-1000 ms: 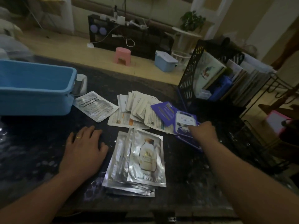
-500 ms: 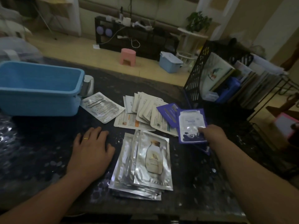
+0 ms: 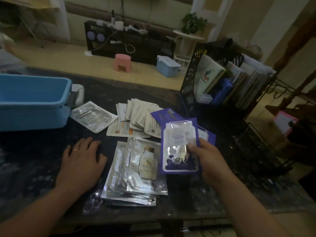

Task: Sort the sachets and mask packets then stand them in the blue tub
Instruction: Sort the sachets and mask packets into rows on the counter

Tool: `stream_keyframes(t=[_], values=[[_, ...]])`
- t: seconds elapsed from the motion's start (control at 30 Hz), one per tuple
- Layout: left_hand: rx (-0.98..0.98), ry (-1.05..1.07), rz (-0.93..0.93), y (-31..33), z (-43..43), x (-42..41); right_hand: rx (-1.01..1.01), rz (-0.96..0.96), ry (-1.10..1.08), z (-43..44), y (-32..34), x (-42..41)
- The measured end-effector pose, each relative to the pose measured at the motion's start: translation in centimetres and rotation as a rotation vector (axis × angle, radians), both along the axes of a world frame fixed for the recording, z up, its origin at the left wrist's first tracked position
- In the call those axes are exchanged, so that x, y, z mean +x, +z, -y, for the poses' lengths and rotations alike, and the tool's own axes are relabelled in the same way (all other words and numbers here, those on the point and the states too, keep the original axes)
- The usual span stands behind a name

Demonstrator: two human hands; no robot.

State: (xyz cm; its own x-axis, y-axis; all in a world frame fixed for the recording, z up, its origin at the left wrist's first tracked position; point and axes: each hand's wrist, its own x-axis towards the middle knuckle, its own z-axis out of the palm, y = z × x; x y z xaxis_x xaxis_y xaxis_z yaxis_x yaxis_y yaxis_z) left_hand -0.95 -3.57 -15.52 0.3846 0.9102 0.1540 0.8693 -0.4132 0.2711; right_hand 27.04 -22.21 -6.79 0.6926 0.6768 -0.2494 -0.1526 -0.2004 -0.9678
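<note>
Purple marks the kind you are working on. Your right hand (image 3: 206, 159) has its grip closed on a purple mask packet (image 3: 179, 146), thumb on the glossy face and fingers curled behind its lower right edge. You hold it clear of the bench (image 3: 34, 168) with the printed front tilted toward you, probably so you can read it and match it to a pile.

Your left hand (image 3: 82, 161) lies palm down on the bench with its fingers straight and holds nothing. It sits just beside the silver packets (image 3: 136, 170), which looks like a brace while the other hand sorts.

The groups suggest why things lie where they do:
- The silver packets are stacked nearest you.
- The white sachets (image 3: 140, 117) are fanned out beyond them.
- More purple packets (image 3: 164, 114) lie flat behind the one you hold, near the foot of the black mesh rack (image 3: 189, 86).
- A lone silver sachet (image 3: 93, 116) rests just beside the corner of the blue tub (image 3: 34, 115).

The tub stands at the far left, well apart from your right hand, and no packet shows above its rim. I judge that sorting is under way and standing has not yet begun.
</note>
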Motion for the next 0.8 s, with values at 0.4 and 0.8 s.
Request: stream_keyframes(t=[0.4,0.8], values=[[0.015,0.006,0.002,-0.3,-0.1,0.1,0.100,-0.053,0.097,0.5,2.6,-1.5],[0.039,-0.008,0.022,-0.6,-0.3,0.0,0.144,-0.056,0.177,1.1,4.2,-3.1]])
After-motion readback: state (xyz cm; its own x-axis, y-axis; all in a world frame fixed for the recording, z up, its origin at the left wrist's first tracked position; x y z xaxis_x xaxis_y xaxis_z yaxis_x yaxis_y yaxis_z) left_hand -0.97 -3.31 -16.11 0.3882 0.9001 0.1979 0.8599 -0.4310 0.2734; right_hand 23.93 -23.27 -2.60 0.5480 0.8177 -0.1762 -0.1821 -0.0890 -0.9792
